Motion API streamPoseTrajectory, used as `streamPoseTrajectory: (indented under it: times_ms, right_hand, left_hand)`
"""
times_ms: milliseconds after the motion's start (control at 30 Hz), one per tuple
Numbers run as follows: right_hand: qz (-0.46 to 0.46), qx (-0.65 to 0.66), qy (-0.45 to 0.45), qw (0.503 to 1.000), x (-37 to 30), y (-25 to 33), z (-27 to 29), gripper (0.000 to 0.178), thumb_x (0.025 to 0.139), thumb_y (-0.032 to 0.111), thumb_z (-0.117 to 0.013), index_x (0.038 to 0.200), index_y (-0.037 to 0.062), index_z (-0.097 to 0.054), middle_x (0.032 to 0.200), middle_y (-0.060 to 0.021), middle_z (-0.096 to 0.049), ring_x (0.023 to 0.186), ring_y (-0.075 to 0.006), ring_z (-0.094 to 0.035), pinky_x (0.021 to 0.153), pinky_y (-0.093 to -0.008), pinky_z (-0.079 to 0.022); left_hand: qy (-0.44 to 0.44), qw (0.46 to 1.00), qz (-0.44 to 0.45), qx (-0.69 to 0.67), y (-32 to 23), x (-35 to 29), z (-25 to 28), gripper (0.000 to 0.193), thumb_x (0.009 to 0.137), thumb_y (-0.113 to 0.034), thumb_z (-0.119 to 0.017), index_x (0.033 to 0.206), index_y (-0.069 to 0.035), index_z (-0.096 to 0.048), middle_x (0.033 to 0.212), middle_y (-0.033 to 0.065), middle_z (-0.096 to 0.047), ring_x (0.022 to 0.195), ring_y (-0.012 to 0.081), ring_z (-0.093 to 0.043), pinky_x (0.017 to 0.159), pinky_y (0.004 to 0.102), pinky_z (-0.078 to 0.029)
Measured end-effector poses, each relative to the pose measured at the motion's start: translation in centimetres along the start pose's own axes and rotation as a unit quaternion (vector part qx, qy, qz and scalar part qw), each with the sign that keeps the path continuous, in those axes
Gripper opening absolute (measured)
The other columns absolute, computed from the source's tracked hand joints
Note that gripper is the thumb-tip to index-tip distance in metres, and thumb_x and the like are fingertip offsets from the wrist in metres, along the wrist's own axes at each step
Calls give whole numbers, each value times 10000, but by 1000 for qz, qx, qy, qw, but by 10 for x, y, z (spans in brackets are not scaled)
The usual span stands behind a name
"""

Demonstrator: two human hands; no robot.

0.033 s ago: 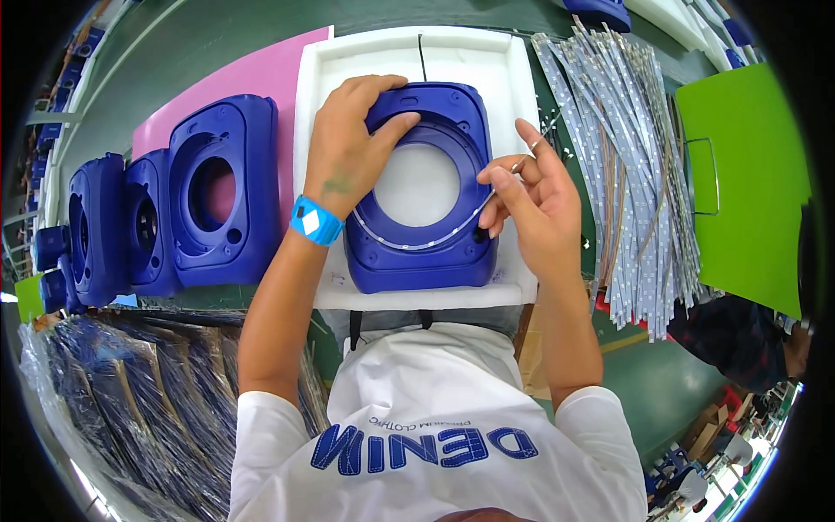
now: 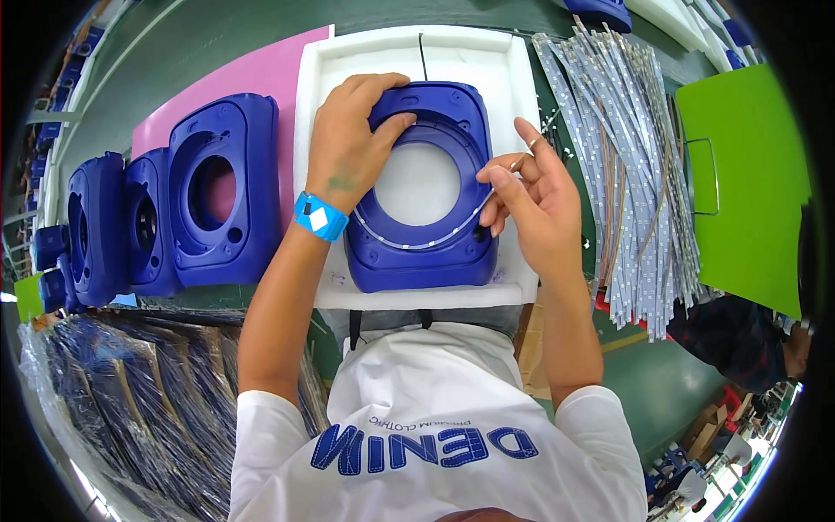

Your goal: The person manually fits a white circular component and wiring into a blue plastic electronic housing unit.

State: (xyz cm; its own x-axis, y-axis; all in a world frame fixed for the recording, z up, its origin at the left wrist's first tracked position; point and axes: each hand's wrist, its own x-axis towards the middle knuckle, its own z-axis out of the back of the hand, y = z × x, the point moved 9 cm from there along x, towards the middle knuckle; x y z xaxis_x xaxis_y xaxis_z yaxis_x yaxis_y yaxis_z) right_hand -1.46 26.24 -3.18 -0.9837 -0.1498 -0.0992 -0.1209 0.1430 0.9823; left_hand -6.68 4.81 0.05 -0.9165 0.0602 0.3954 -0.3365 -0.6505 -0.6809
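A blue plastic ring-shaped housing (image 2: 416, 277) lies flat in a white foam tray (image 2: 417, 302), its round hole showing the white below. My left hand (image 2: 355, 135) grips the housing's upper left part, fingers over the outer edge and thumb on the inner ring. A thin LED strip (image 2: 426, 244) curves along the lower side of the ring. Its right end rises out of the ring to my right hand (image 2: 541, 204), which pinches it between thumb and fingers, with the index finger raised. Under my left hand, the strip's other end is hidden.
Left of the tray, several similar blue housings (image 2: 257, 165) stand on edge by a pink board (image 2: 252, 78). To the right lie a heap of LED strips (image 2: 622, 174) and a green panel (image 2: 748, 174). Plastic-wrapped goods (image 2: 156, 418) are at the lower left. Someone's dark clothing (image 2: 726, 339) shows far right.
My left hand and wrist have shifted very slightly to the right and away from me. My right hand, the strip and the housing look the same.
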Motion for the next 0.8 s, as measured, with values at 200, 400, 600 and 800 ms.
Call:
streamPoseTrajectory:
  times_ms: [200,400,600,800]
  right_hand:
    - [-17,-110,51,992,12,0,-5,623,1037,84,-666,1572,-87,-397,1047,-120,-710,783,-98,-631,676,-222,-505]
    - [26,-194,55,979,17,10,-4,538,1002,95,-685,1487,-65,-515,1027,-67,-674,840,-92,-586,734,-277,-502]
    - [100,-411,84,902,15,29,-23,437,957,53,-696,1390,23,-646,1048,-78,-624,918,-166,-610,767,-286,-485]
    - [185,-488,91,848,11,34,-35,391,943,38,-683,1330,-7,-645,1038,-157,-601,952,-338,-626,849,-400,-509]
  left_hand:
    - [8,1000,12,13,1,-3,-1,370,843,-118,-825,1199,-59,-742,1190,142,-717,1122,371,-654,974,427,-529]
    - [15,998,-62,15,-40,-48,36,197,846,-162,-855,980,-51,-761,1042,105,-693,1059,374,-641,1072,511,-488]
    - [160,984,-71,-35,-30,-99,25,180,829,-155,-866,797,-50,-723,853,63,-633,923,293,-638,1134,551,-456]
    - [140,986,-91,2,-47,-75,28,162,846,-112,-831,964,-37,-749,975,84,-673,956,310,-657,1060,476,-510]
